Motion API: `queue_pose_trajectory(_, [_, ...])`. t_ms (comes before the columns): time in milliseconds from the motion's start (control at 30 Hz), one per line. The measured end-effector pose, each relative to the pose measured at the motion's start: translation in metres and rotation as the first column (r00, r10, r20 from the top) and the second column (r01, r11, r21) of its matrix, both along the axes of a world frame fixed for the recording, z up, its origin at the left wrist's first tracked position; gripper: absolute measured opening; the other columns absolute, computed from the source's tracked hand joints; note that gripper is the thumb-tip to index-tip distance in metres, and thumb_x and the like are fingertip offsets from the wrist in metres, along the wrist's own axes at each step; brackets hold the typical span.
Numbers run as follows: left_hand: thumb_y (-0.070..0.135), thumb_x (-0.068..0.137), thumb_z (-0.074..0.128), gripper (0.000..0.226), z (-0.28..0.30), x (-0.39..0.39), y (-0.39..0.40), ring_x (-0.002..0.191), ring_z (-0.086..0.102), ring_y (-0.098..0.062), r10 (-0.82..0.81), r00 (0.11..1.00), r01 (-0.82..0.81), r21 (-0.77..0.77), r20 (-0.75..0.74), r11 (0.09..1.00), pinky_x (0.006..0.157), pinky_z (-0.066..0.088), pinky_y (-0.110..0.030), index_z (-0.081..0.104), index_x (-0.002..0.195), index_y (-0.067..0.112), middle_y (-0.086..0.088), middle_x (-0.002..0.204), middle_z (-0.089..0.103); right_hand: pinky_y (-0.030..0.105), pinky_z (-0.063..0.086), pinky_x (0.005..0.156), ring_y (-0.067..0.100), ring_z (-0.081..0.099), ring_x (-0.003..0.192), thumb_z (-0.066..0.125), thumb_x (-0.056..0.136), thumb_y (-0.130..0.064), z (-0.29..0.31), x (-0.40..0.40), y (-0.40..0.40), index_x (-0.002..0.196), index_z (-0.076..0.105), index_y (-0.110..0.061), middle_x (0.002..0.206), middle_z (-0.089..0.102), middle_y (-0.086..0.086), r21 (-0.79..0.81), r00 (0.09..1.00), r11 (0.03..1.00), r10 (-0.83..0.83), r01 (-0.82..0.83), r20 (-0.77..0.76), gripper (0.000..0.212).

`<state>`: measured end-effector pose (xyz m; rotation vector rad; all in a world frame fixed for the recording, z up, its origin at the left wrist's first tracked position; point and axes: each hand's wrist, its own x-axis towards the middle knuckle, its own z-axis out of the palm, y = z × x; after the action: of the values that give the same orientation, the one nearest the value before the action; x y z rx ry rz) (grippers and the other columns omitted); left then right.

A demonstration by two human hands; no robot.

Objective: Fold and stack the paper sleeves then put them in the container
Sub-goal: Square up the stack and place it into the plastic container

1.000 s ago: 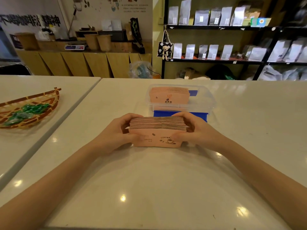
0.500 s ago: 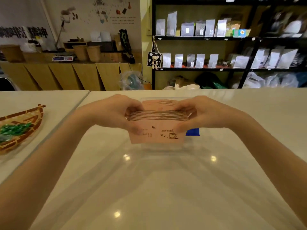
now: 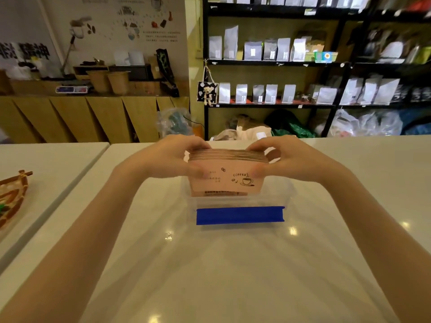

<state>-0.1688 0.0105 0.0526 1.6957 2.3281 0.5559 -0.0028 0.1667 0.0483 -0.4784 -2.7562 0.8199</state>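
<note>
Because the stack of paper sleeves at frame centre looks light, flexible and apt to fan apart, we pinch both its ends, left hand and right hand, over the container.

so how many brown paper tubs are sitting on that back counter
2, side by side on the wooden counter at the far left wall: one paper tub on the left, the other paper tub touching its right. More may hide behind the clutter.

Warm light, tabletop glare, blurred edges
</note>
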Motion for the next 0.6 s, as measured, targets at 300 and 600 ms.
queue_pose_trajectory(300, [0.032,0.072,0.068,0.055,-0.012,0.007,0.014,0.099,0.048,-0.011,-0.005,0.996,-0.017,-0.245,-0.088,0.969,0.084,0.037,-0.022,0.048,0.121,0.021,0.001,0.122,0.055,0.007,0.036,0.063,0.006,0.052,0.092,0.072,0.069,-0.032,-0.018,-0.011,0.007,0.115,0.051,-0.025,0.108,0.056,-0.009,0.047,0.985,0.999,0.001,-0.009,0.173,0.051])
queue_pose_trajectory(600, [0.030,0.074,0.066,0.051,-0.018,0.012,0.017,0.104,0.055,-0.019,-0.001,0.975,-0.076,-0.335,-0.223,0.939,0.093,0.047,-0.035,0.050,0.121,0.020,-0.002,0.119,0.059,0.020,0.041,0.081,0.009,0.048,0.095,0.067,0.076,-0.028,-0.029,-0.021,-0.003,0.120,0.050,-0.018,0.124,0.056,0.002,0.092,0.973,0.995,0.007,-0.028,0.230,0.048])
